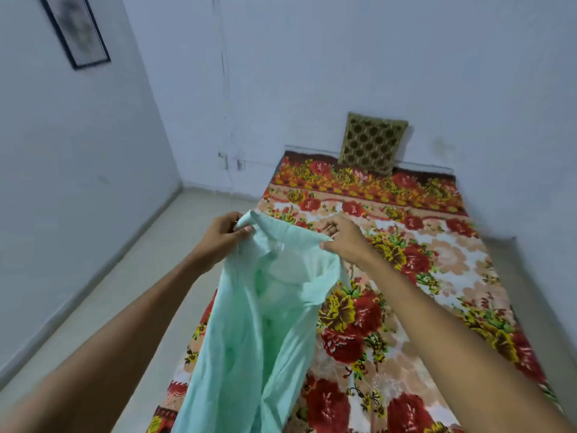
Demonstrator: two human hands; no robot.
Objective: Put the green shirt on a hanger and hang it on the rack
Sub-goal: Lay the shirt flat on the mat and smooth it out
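Note:
The pale green shirt (249,323) hangs open in front of me, its collar uppermost and its body drooping down over the near left edge of the bed. My left hand (218,237) pinches the collar's left end. My right hand (345,240) pinches the collar's right end, thumb on the near side. The two hands hold the collar stretched between them, with a small white label showing inside the neck. No hanger or rack is in view.
A low bed with a red and yellow floral blanket (421,264) runs from the near right to the far wall. A green patterned cushion (371,142) leans on that wall. Pale floor (131,276) lies to the left, and a framed picture (75,29) hangs on the left wall.

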